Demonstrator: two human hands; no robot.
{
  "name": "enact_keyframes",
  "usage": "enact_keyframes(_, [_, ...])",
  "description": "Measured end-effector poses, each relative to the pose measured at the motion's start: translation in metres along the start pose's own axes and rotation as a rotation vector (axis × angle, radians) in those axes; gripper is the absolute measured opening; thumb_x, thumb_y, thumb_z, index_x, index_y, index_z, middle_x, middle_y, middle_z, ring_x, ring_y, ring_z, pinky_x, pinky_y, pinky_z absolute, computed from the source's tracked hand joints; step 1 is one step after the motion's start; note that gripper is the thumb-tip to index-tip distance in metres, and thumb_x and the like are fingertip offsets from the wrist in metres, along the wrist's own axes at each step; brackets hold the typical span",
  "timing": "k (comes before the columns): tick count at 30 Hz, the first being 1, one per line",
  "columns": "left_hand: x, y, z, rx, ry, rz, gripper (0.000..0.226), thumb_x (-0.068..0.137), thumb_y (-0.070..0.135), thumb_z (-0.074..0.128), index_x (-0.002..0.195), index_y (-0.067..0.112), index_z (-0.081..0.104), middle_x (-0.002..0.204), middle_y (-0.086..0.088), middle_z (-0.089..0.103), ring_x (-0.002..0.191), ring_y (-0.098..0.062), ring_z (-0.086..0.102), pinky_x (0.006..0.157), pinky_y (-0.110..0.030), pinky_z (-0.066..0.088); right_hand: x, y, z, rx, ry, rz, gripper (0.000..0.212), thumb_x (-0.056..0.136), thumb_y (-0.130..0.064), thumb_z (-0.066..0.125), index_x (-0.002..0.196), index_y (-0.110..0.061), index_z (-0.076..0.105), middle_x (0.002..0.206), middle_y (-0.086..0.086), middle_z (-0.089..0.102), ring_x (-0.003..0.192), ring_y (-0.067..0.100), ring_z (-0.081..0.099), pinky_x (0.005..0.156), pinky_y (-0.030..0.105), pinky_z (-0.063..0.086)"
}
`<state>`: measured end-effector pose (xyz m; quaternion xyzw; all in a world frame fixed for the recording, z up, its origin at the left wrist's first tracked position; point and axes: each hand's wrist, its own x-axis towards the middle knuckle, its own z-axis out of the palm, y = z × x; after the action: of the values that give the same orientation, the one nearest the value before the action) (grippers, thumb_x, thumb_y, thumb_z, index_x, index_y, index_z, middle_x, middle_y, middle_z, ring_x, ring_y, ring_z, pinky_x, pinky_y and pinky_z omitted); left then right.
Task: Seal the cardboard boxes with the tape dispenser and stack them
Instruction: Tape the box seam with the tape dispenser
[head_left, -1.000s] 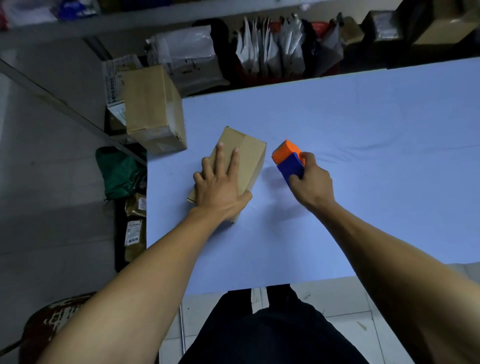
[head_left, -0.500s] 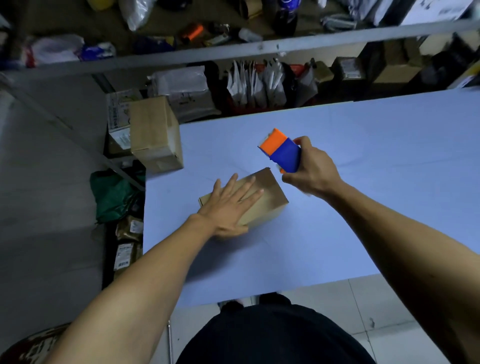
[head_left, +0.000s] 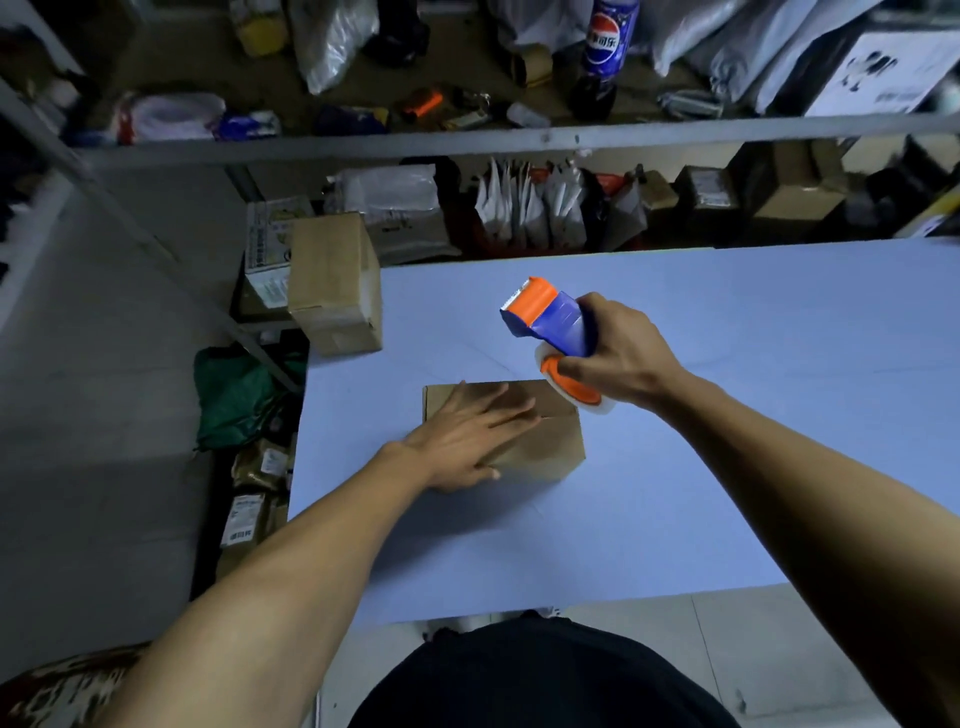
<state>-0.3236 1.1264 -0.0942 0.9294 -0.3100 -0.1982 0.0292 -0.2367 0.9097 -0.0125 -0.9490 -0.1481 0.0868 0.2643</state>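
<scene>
From the head view, the cardboard box (head_left: 511, 423) now lies square-on across the blue bench (head_left: 727, 467), its flap seam running left to right; a second ago it sat angled and farther from the near edge. The left hand (head_left: 467, 441) presses flat on the box top, fingers (head_left: 511, 415) straight and spread, gripping nothing. The right hand (head_left: 615, 353) curls round the tape dispenser (head_left: 553, 332), which has risen off the bench and hangs just above the box's far right corner, apparently not touching it. The box looks lined up and steadied, so laying tape along the seam seems imminent. A second box (head_left: 335, 283) sits at the bench's far left corner.
</scene>
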Motion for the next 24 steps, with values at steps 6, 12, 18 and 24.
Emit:
enact_keyframes(6, [-0.001,0.008,0.003,-0.198,0.135,-0.033,0.084,0.087,0.014,0.057,0.158,0.028,0.016,0.166,0.009,0.012,0.154,-0.023,0.007,0.121,-0.039,0.01,-0.003,-0.012,0.002,0.005,-0.092,-0.025,0.073,0.066,-0.047,0.063,0.132,-0.028,0.042,0.094,0.005,0.062,0.08,0.03,0.056,0.07,0.037,0.047])
enact_keyframes(12, [-0.005,0.005,0.007,-0.359,0.184,0.049,0.082,0.08,0.019,0.048,0.158,0.029,0.024,0.166,0.008,0.011,0.153,-0.019,0.007,0.124,-0.041,0.01,0.002,-0.022,0.009,-0.037,-0.149,-0.039,0.062,0.08,-0.039,0.072,0.136,-0.034,0.046,0.101,0.002,0.061,0.089,0.029,0.054,0.078,0.038,0.048])
enact_keyframes(18, [-0.007,0.003,0.006,-0.094,0.158,0.171,0.095,0.074,-0.012,0.066,0.155,0.023,0.032,0.166,0.005,0.013,0.155,-0.022,0.0,0.118,-0.054,0.01,0.008,-0.027,0.01,-0.046,-0.185,-0.043,0.063,0.084,-0.041,0.071,0.141,-0.03,0.047,0.115,0.004,0.062,0.094,0.025,0.052,0.08,0.034,0.043])
enact_keyframes(24, [-0.001,0.017,0.025,-0.455,0.37,0.023,0.046,0.087,0.022,0.045,0.127,0.017,0.068,0.15,0.005,0.049,0.148,-0.015,0.018,0.117,-0.059,-0.002,0.015,-0.029,0.006,-0.091,-0.2,-0.017,0.063,0.086,-0.045,0.07,0.143,-0.027,0.048,0.119,0.007,0.063,0.093,0.024,0.05,0.08,0.031,0.037])
